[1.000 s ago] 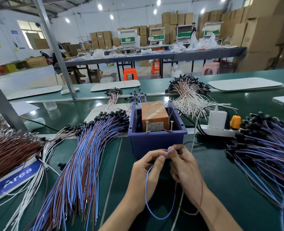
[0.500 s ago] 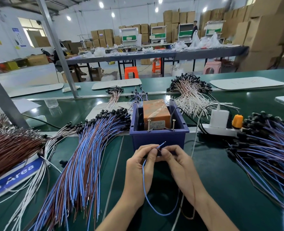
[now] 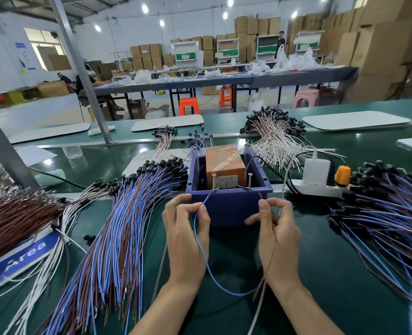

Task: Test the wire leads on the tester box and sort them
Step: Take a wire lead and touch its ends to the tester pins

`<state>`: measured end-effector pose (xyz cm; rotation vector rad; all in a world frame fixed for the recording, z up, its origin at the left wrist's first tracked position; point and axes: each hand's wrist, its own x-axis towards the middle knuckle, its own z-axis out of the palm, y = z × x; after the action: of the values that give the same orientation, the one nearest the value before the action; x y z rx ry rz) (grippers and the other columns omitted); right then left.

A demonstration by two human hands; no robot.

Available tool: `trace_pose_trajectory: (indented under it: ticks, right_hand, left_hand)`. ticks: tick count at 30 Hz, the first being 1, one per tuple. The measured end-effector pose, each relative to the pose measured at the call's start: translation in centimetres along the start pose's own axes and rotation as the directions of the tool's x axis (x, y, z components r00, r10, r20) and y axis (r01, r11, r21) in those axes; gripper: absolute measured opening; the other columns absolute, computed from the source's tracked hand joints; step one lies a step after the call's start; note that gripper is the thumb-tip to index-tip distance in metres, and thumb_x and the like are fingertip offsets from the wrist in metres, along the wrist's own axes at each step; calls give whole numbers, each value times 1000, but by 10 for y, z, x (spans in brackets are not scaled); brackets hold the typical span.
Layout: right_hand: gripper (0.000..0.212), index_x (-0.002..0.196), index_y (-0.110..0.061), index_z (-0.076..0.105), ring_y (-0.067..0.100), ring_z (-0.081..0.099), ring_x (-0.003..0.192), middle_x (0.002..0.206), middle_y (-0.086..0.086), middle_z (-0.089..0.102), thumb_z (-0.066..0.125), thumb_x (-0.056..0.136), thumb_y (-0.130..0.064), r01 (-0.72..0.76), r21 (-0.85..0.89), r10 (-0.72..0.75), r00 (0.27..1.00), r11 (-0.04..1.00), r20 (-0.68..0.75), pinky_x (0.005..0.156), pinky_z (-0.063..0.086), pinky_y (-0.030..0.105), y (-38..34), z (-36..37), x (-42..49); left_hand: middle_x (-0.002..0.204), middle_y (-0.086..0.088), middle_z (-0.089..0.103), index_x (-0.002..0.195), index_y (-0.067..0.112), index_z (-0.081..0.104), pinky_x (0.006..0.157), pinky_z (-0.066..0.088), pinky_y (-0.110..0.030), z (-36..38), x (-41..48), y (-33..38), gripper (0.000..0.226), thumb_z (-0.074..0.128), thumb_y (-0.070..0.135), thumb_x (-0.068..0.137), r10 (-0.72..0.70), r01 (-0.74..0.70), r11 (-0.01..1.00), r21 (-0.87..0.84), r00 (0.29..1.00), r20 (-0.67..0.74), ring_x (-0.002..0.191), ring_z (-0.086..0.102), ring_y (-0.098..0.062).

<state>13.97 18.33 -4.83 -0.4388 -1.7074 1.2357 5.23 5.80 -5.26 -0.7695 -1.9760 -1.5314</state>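
Note:
The tester box (image 3: 229,206) is a blue bin holding an orange block (image 3: 224,165), with two upright screws (image 3: 213,181) at its front rim. My left hand (image 3: 185,235) pinches the blue lead (image 3: 201,247) of a wire pair; the lead's tip points up toward the left screw, just short of it. My right hand (image 3: 277,235) pinches the brown lead (image 3: 270,252), whose tip sits below the right screw (image 3: 249,180). Both leads loop down between my wrists.
A big bundle of blue and brown leads (image 3: 118,238) lies left of the box, another (image 3: 388,218) to the right. Brown wires (image 3: 14,213) lie far left, white ones (image 3: 277,143) behind. A white power strip (image 3: 318,182) with plugs stands right of the box.
My hands were together in front of the box holding both lead ends. They have spread apart and risen, each carrying one lead tip toward a screw on the box rim.

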Motion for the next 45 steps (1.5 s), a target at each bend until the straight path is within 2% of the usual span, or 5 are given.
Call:
trace_pose_trajectory:
  ticks: [2,4,8,13,45]
  right_hand:
    - [9,98,-40,49,6,50,44,76,-12,72,45,105,-44,44,-26,-45,999,999,-28,47,36,12,2,5,4]
    - [9,100,-35,50,7,56,49,77,-14,72,46,106,-41,80,-57,-82,996,995,-38,51,36,10,5,9,6]
    - [9,102,-35,50,6,64,60,78,-17,71,45,106,-41,96,-90,-101,994,991,-51,56,39,7,11,12,9]
    - [6,101,-39,49,3,67,68,77,-16,71,45,106,-41,116,-96,-121,992,989,-41,59,41,6,13,17,14]
    - [11,95,-40,47,9,66,63,73,-13,68,47,105,-44,149,-107,-154,987,983,-42,57,42,10,16,17,13]
  left_hand:
    - [134,2,41,99,17,55,105,34,-17,5,4,-5,12,52,28,100,38,-37,999,18,999,-8,131,43,-19]
    - [140,1,37,101,15,53,104,40,-21,9,8,-6,11,51,26,101,49,-49,999,7,999,5,133,44,-19]
    - [131,5,43,99,14,53,94,51,-42,13,11,-7,9,51,23,102,63,-63,998,21,998,10,123,52,-20]
    - [129,5,44,99,15,53,89,53,-48,13,11,-8,8,52,23,102,74,-75,996,44,997,18,119,54,-21]
    - [130,7,46,101,13,56,77,55,-49,12,10,-5,22,49,34,102,71,-71,994,81,997,-8,110,57,-19]
